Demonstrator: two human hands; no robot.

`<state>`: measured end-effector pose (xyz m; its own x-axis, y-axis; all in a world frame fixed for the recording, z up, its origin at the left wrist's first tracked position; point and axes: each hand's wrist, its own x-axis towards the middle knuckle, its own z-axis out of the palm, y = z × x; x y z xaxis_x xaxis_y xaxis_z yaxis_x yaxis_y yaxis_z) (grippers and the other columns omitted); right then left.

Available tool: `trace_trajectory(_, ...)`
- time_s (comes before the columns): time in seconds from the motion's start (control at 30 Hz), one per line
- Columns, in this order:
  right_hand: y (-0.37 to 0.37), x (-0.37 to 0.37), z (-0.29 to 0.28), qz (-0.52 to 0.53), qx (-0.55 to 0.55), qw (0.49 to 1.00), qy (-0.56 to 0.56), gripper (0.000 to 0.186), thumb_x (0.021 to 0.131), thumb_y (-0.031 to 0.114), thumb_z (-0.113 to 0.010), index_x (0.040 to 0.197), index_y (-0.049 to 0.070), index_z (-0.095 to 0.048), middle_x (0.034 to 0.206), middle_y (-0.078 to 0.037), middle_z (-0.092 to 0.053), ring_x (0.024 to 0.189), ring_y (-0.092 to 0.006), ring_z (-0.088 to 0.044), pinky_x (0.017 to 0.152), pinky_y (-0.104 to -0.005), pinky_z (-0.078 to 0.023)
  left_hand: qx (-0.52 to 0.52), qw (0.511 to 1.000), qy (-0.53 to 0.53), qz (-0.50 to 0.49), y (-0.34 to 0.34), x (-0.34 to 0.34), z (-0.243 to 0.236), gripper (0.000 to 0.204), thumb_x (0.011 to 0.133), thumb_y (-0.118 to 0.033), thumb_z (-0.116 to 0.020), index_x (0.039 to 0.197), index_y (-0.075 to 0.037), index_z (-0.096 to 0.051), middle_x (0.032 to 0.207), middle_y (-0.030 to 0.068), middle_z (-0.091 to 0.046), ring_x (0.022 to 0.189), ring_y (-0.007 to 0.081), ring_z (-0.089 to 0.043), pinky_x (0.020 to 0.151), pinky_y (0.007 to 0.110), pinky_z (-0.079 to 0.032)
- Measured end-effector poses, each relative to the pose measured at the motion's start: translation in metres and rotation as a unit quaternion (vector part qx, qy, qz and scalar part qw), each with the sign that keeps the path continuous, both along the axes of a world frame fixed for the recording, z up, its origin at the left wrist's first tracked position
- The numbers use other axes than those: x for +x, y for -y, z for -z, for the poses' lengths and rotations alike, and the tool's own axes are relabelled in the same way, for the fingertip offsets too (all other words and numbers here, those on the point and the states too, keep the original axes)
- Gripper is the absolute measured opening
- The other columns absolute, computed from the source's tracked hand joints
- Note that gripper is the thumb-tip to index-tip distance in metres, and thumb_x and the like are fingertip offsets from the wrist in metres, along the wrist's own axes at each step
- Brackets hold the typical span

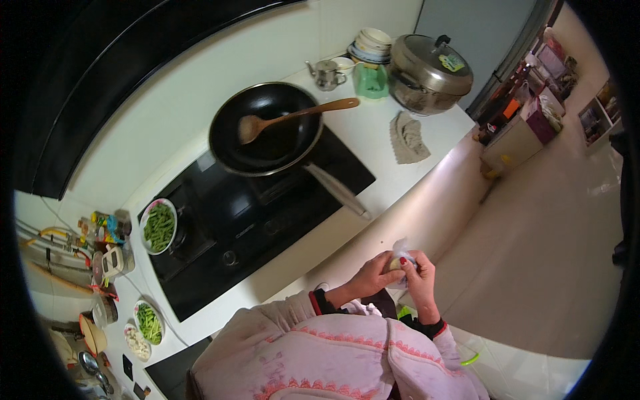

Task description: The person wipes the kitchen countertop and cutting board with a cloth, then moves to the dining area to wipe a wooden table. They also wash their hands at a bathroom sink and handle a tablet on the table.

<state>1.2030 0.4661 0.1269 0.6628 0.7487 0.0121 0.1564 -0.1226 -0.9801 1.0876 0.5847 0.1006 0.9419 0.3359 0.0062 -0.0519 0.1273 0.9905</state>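
Note:
My left hand [377,273] and my right hand [420,277] are raised together in front of my body, beside the counter's front edge. Both are closed around a small pale item [395,264] in a crumpled translucent plastic bag [401,245]; what is inside is hard to make out. On the black cooktop [240,227] at my left stands a dish of green beans [159,225], and farther back a black wok [233,147] holds a wooden spatula [313,111].
A large steel pot [430,87], stacked bowls [372,41], a teapot [327,77] and a cloth [409,140] occupy the back right. Plates of chopped greens [149,322] and pale pieces [137,343] sit lower left, near cluttered jars. The tiled floor [533,253] stretches rightward past a cluttered cabinet [503,150].

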Motion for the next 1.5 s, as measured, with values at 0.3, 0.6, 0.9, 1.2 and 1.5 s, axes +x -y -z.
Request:
trace_trajectory(0.3, -0.007, 0.197, 0.006, -0.092, 0.039, 0.995, 0.015, 0.030, 0.091, 0.020, -0.068, 0.111, -0.001, -0.061, 0.102, -0.006, -0.059, 0.092, -0.0120, -0.055, 0.081, -0.0251, -0.045, -0.066, 0.995, 0.034, -0.066, -0.006, 0.187, 0.007, 0.027, 0.099, -0.023, -0.060, 0.117, -0.004, -0.052, 0.100, 0.0027, -0.062, 0.089, 0.0095, -0.058, 0.076, 0.025, -0.049)
trace_trajectory(0.6, -0.010, 0.397, -0.009, -0.098, 0.090, 0.966, -0.223, 0.022, 0.094, 0.015, -0.065, 0.108, -0.002, -0.064, 0.087, 0.004, -0.064, 0.074, -0.0042, -0.054, 0.064, -0.0210, -0.046, -0.061, 0.989, 0.083, -0.105, 0.003, 0.379, -0.031, 0.065, 0.097, -0.026, -0.063, 0.146, -0.009, -0.024, 0.123, 0.0105, -0.054, 0.112, 0.0151, -0.052, 0.097, 0.029, -0.043)
trace_trajectory(0.9, -0.063, 0.615, -0.018, -0.168, -0.002, 0.984, -0.066, 0.032, 0.098, 0.034, -0.058, 0.106, 0.003, -0.065, 0.078, 0.004, -0.061, 0.067, -0.0064, -0.055, 0.054, -0.0238, -0.046, -0.031, 0.999, 0.014, -0.028, -0.075, 0.573, -0.024, 0.019, 0.099, -0.016, -0.057, 0.112, -0.003, -0.059, 0.101, 0.0002, -0.064, 0.093, 0.0089, -0.059, 0.085, 0.027, -0.049)
trace_trajectory(1.2, -0.221, 0.881, -0.099, 0.130, 0.151, 0.953, 0.227, 0.076, 0.085, 0.024, -0.074, 0.143, -0.002, -0.033, 0.138, -0.018, -0.044, 0.125, -0.0269, -0.047, 0.102, -0.0387, -0.043, -0.205, 0.971, 0.049, -0.117, -0.155, 0.730, -0.032, 0.038, 0.099, -0.032, -0.057, 0.126, -0.006, -0.051, 0.109, 0.0077, -0.064, 0.087, 0.0166, -0.065, 0.057, 0.030, -0.054)
trace_trajectory(1.5, -0.293, 0.963, -0.122, 0.294, 0.098, 0.845, 0.435, 0.104, 0.069, 0.015, -0.075, 0.149, -0.005, -0.012, 0.150, -0.029, -0.024, 0.140, -0.0441, -0.024, 0.115, -0.0447, -0.023, -0.180, 0.959, 0.039, -0.217, -0.187, 0.814, -0.055, 0.031, 0.100, -0.031, -0.054, 0.118, -0.006, -0.051, 0.104, 0.0080, -0.064, 0.081, 0.0144, -0.064, 0.054, 0.028, -0.052)
